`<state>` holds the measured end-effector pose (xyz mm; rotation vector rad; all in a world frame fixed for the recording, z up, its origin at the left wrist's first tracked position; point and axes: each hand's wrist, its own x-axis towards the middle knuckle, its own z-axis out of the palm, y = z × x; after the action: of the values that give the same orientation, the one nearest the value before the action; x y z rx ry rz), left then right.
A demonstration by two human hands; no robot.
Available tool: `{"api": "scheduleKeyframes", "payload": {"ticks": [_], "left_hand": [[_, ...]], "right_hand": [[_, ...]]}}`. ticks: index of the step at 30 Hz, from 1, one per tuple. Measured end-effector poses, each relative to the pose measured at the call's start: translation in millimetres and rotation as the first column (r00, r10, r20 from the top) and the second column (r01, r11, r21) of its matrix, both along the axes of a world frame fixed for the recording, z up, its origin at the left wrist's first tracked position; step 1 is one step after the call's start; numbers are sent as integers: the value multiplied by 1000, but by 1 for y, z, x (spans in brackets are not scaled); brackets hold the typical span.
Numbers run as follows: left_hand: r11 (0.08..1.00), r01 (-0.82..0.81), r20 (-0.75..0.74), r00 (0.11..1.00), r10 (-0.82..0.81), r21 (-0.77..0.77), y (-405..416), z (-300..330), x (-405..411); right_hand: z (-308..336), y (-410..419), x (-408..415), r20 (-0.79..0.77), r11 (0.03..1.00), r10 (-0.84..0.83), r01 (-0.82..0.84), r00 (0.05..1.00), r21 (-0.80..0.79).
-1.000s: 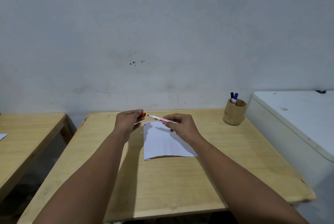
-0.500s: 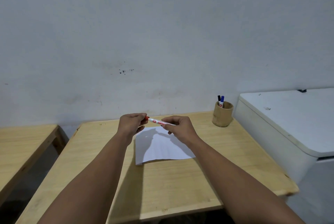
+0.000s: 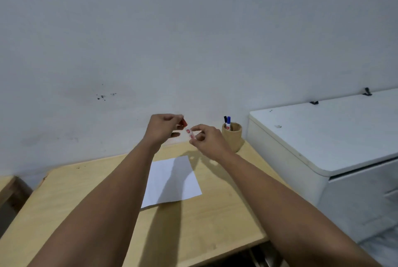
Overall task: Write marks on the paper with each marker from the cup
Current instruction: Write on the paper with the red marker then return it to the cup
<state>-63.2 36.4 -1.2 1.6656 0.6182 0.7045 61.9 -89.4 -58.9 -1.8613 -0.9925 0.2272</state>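
A person holds a slim white marker with red label marks (image 3: 189, 132) above a pale wooden table (image 3: 215, 219), right hand (image 3: 207, 140) pinching its barrel, left hand (image 3: 162, 128) gripping its red cap (image 3: 183, 122). Below lies a white paper sheet (image 3: 172, 180); a round bamboo cup (image 3: 233, 136) beside the wall holds black and blue markers.

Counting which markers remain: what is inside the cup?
Two markers stand in the cup: a black-capped one and a blue-capped one. The cup wall covers their lower barrels and anything beneath.
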Motion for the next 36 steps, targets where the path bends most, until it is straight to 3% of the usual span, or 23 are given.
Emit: {"api": "scheduleKeyframes", "payload": {"ticks": [3,7,11,14,20,29,36], "left_hand": [[999,3,40,999,-5,34,-12,12,41],[964,46,-206,978,9,261,-20,-14,88],[939,191,-383,921,-71,286,-37,-50,126],[928,248,-425,898,-112,278,-43,-72,152],[949,227,-397,909,-126,219,-47,-95,182],[958,154,-320,945,-72,240,-52,-116,188],[946,140,-331,943,-37,293,-56,-112,189]], "right_hand": [[26,-9,45,27,980,-158,154,987,123],[46,-26,105,-42,908,-341,341,939,244],[37,-35,143,-19,904,-405,404,914,142],[23,-32,154,-11,924,-381,381,924,21],[14,-13,165,-33,926,-344,334,938,-176],[33,21,159,233,772,-304,382,924,-508],[46,19,153,264,796,-372,452,890,-403]]}}
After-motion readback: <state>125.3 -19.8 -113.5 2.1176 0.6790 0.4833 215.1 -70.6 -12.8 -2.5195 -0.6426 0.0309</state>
